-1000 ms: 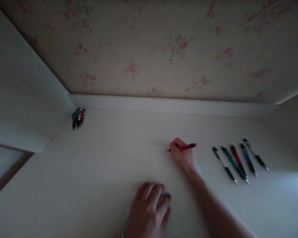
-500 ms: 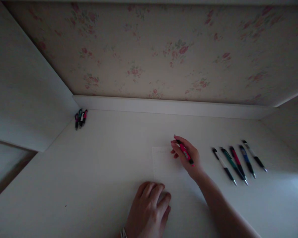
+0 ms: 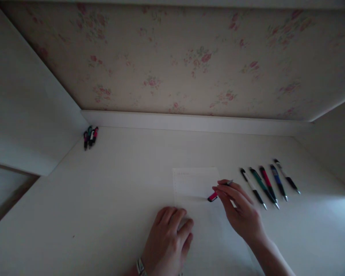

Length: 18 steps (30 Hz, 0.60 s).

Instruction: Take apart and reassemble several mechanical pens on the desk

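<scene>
A sheet of white paper (image 3: 194,180) lies on the white desk, with small faint marks along its top and left edges. My left hand (image 3: 171,239) rests palm down over the sheet's left side, fingers loosely bent and slightly apart, holding nothing. My right hand (image 3: 241,211) is above the paper's right part, its fingers closed on a pink pen (image 3: 213,197). The pen's pink and black end sticks out to the left of the fingertips, while its silver tip shows at the upper right. The fingers hide the pen's middle.
Several pens (image 3: 263,184) lie in a slanted row to the right, white, green, red and blue. A small cluster of pens (image 3: 90,137) sits in the far left corner. A white ledge (image 3: 189,122) and floral wall (image 3: 161,57) bound the desk's back.
My right hand has moved right and toward me, uncovering the paper's top right, and the pen has turned in its fingers. My left hand stays on the paper. The view has shifted slightly.
</scene>
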Tool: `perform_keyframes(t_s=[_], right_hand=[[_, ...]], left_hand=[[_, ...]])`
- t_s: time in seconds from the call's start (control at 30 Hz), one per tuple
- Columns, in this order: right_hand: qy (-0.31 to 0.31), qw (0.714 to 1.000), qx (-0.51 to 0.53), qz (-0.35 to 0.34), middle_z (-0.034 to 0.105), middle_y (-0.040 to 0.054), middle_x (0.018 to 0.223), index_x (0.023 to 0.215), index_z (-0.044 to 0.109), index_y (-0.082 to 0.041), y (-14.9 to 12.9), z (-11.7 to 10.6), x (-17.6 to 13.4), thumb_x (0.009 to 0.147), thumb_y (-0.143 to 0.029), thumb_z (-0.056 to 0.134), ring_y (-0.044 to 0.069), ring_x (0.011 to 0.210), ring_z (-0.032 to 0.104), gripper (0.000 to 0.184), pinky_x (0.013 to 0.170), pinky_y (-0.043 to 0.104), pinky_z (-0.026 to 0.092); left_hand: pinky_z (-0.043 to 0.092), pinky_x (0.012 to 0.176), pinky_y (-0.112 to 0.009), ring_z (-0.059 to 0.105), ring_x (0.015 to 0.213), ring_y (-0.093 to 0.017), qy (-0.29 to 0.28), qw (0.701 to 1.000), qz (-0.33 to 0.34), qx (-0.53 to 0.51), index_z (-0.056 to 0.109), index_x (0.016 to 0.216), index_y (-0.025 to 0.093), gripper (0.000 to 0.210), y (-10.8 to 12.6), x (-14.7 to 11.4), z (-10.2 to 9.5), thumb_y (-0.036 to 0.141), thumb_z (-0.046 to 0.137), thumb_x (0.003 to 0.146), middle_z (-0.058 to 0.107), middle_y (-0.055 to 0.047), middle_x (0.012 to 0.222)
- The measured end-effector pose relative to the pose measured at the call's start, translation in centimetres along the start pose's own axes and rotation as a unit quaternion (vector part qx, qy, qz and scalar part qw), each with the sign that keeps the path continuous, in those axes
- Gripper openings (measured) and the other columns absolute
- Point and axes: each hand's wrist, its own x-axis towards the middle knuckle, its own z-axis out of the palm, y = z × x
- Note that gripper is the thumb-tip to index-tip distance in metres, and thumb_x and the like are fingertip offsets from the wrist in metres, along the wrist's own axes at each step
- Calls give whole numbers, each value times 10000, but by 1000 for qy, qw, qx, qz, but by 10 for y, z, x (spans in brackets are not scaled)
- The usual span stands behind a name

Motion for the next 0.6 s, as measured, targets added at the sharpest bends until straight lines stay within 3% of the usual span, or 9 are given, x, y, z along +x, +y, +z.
perform_keyframes(t_s=[0.1,0.23,0.33,0.4,0.53,0.6], right_hand=[[-22,999,-19,-16,680,77,1084,1070,696,-266,-2,4,1,904,-102,607,216,958,702,250,756,333,627],[-11,997,56,58,639,83,1158,1197,636,-284,-3,10,-1,926,-144,589,198,885,733,309,724,321,642],[42,981,138,133,641,66,1163,1397,458,-336,1,8,-2,921,-189,609,185,823,753,521,725,335,645],[100,969,158,162,675,49,1105,1424,418,-334,3,3,0,889,-220,658,196,857,752,597,769,352,635],[181,958,87,202,742,55,1033,1087,670,-250,8,-15,1,823,-293,741,203,902,733,277,845,344,596],[204,956,41,205,761,58,1018,989,685,-237,13,-26,-4,815,-327,748,217,883,738,206,820,342,589]], left_hand=[[535,929,-459,590,1029,-252,-3,1000,-1,2,668,1086,268,261,1,2,-3,204,675,833,665,-23,1157],[539,925,-464,592,1026,-258,-4,1000,0,2,672,1073,267,254,2,4,-5,205,678,827,667,-30,1154],[539,921,-467,590,1027,-260,-9,1000,0,1,669,1080,268,246,1,3,-5,209,659,841,665,-32,1160],[535,928,-466,586,1036,-260,-13,1000,-1,-1,667,1086,269,243,0,2,-5,214,651,850,663,-33,1165],[526,943,-472,585,1041,-256,-20,1000,-1,-1,658,1091,272,241,0,1,-6,237,660,852,662,-24,1167],[526,943,-470,583,1046,-253,-24,1000,-5,-1,654,1091,276,241,0,2,-7,239,663,853,659,-16,1172]])
